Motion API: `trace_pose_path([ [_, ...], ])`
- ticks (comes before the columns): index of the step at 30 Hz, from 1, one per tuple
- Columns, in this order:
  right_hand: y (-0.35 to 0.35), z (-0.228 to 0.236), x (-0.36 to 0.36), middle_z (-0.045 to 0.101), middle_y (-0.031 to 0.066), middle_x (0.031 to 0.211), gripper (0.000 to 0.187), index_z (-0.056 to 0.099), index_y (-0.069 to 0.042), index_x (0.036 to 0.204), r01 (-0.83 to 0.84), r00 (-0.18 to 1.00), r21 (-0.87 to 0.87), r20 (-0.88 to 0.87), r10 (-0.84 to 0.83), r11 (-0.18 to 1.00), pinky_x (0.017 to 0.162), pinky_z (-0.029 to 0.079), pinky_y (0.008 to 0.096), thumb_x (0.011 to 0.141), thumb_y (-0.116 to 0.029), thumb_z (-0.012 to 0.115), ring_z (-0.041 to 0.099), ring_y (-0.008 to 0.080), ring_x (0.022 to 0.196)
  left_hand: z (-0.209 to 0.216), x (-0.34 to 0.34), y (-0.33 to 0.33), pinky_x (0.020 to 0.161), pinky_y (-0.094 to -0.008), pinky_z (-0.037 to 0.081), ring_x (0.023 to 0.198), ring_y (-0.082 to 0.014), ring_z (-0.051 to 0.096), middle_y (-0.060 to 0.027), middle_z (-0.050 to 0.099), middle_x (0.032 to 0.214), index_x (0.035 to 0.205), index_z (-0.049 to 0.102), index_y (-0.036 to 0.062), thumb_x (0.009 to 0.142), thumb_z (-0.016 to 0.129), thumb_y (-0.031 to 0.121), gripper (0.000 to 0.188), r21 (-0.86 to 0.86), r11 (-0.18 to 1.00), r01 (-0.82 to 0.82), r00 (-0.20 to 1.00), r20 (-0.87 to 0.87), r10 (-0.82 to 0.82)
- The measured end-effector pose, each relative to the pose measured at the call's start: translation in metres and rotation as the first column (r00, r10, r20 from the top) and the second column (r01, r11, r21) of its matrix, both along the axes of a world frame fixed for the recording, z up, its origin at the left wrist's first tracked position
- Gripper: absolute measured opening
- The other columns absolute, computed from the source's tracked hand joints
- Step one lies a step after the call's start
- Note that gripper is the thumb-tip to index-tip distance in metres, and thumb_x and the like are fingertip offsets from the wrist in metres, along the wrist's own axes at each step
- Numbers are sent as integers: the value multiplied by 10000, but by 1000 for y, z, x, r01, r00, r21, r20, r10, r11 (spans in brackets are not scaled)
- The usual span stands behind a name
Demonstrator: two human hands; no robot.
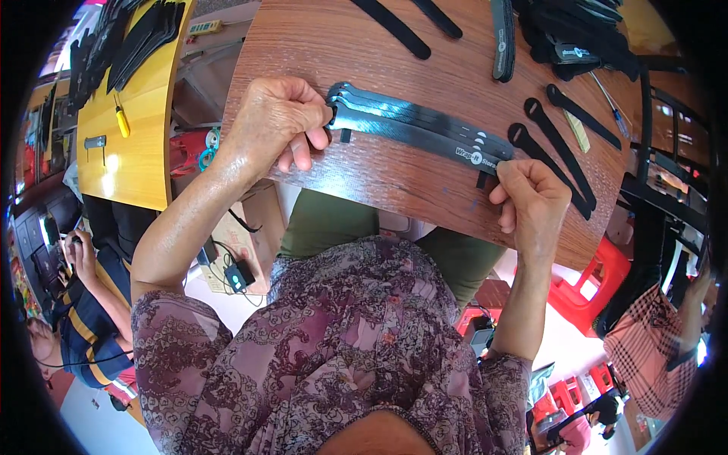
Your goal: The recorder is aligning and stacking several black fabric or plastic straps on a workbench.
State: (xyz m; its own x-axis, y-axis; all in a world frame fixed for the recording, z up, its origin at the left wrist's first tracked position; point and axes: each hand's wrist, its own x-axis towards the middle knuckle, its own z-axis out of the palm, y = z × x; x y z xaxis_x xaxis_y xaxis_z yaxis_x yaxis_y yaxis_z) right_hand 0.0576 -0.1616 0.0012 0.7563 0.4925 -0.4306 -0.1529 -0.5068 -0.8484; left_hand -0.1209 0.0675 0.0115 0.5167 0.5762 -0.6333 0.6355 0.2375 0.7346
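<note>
Left hand (284, 121) and right hand (533, 201) each pinch, thumb against fingers, one end of a fanned stack of slotted black straps (413, 129). It lies near the wood-grain table's (394, 186) front edge, long axis left to right, dipping rightward, slots pointing left. Three loose straps (561, 154) slant along the table's right side; a strap pile (565, 30) occupies its far right.

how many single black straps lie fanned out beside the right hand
3: a near strap closest to the right hand, a middle strap, and a far strap past the yellow stick; any underneath would be hidden.
</note>
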Motion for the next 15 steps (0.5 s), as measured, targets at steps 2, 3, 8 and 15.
trace_pose_path([
  [2, 0, 0, 0, 599, 49, 591, 160, 633, 12, 821, -3, 1000, 3, -7, 3, 1000, 325, 273, 174, 870, -140, 640, 409, 40, 358, 0, -1, 0, 270, -199, 343, 357, -100, 517, -81, 620, 622, 857, 587, -20, 833, 611, 95, 120, -2, 1000, 2, 1000, 10, -2],
  [3, 0, -1, 0, 598, 49, 591, 160, 633, 12, 820, 3, 1000, 8, -14, -2, 1000, 325, 272, 175, 870, -140, 640, 408, 39, 357, -1, -2, 1, 272, -198, 346, 360, -101, 519, -82, 620, 624, 857, 587, -22, 832, 613, 98, 126, -4, 1000, 4, 1000, 20, -4],
  [8, 1, 1, -1, 596, 48, 590, 159, 632, 11, 819, 7, 1000, -15, -14, -7, 1000, 324, 270, 175, 871, -139, 639, 404, 39, 355, -1, -2, 1, 276, -196, 353, 361, -98, 518, -82, 621, 630, 863, 589, -24, 829, 617, 105, 136, -13, 1000, 12, 999, 39, -11],
  [15, 2, 2, -1, 595, 48, 591, 159, 630, 11, 813, 5, 1000, 4, -11, -4, 1000, 323, 267, 174, 871, -137, 638, 403, 38, 355, 1, -2, 1, 275, -200, 367, 392, -110, 571, -94, 628, 618, 833, 609, -37, 830, 567, 54, 100, -6, 1000, 18, 999, 45, -17],
])
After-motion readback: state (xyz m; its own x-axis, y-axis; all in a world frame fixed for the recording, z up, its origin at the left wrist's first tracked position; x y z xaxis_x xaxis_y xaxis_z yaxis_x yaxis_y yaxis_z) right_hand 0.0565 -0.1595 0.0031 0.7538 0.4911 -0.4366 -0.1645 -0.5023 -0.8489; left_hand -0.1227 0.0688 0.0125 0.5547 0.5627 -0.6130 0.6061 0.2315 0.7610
